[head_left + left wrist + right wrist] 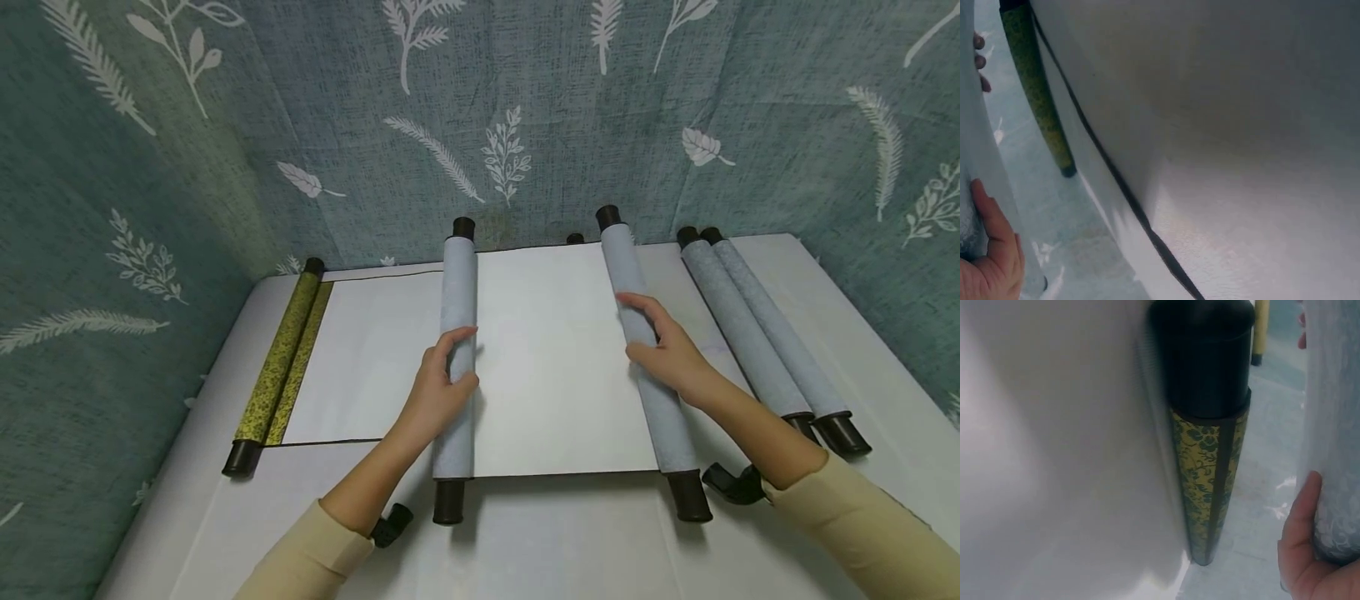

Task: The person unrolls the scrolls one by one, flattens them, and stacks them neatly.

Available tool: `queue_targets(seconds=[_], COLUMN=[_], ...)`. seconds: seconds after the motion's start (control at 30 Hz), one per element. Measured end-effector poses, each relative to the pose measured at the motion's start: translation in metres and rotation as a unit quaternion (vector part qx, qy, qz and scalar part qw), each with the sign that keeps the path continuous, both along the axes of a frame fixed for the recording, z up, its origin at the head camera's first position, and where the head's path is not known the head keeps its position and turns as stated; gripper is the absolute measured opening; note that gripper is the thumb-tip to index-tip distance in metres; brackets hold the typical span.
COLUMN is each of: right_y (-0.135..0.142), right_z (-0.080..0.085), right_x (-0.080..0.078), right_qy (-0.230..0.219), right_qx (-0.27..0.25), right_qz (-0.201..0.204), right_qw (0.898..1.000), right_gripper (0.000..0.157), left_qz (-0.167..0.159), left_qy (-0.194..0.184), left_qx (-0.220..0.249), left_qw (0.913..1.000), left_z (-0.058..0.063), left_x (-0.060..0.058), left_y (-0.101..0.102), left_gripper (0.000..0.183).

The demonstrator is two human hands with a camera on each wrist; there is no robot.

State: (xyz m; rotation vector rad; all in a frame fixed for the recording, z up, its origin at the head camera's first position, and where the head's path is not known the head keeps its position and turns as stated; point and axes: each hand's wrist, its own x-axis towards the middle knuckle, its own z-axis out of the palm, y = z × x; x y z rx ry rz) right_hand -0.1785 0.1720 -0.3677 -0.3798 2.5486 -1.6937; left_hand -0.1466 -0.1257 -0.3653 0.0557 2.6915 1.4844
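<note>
A hanging scroll is partly unrolled, its blank white sheet (558,358) stretched between two pale blue-grey rollers with black end knobs. My left hand (444,383) grips the left roller (453,446) near its middle, thumb on the near side. My right hand (667,346) holds the right roller (663,425), fingers and thumb curled round it. In the left wrist view the left hand (997,262) is on the pale roll at the edge; the right wrist view shows the right hand (1304,556) likewise. The far sides of both rollers hide some fingertips.
To the left lies a yellow-green patterned scroll (281,358), its white sheet (367,358) running under the held one. Two rolled pale blue scrolls (750,325) lie side by side at right. A black knob (575,238) shows behind. Leaf-patterned cloth (525,108) hangs round the white table (570,550).
</note>
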Motion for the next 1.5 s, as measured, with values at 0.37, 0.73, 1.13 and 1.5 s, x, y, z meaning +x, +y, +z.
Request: queue_targets(seconds=[0.37, 0.73, 1.13, 1.5], right_y=[0.002, 0.007, 0.015, 0.016], right_z=[-0.002, -0.002, 0.001, -0.002], right_x=[0.001, 0.004, 0.004, 0.001], right_qy=[0.009, -0.002, 0.004, -0.007], right_qx=[0.033, 0.051, 0.054, 0.059], right_qz=[-0.015, -0.016, -0.020, -0.025], right_qw=[0.999, 0.999, 0.998, 0.998], right_gripper=[0.081, 0.078, 0.079, 0.086], left_qz=[0.022, 0.008, 0.006, 0.022], left_qy=[0.007, 0.013, 0.017, 0.016], left_qx=[-0.011, -0.010, -0.026, -0.047], left_qw=[0.9997, 0.9998, 0.9995, 0.9985], left_z=[-0.003, -0.005, -0.002, -0.006], left_x=[-0.002, 0.001, 0.005, -0.001], left_y=[-0.002, -0.010, -0.016, -0.020], left_gripper=[0.068, 0.060, 0.054, 0.062])
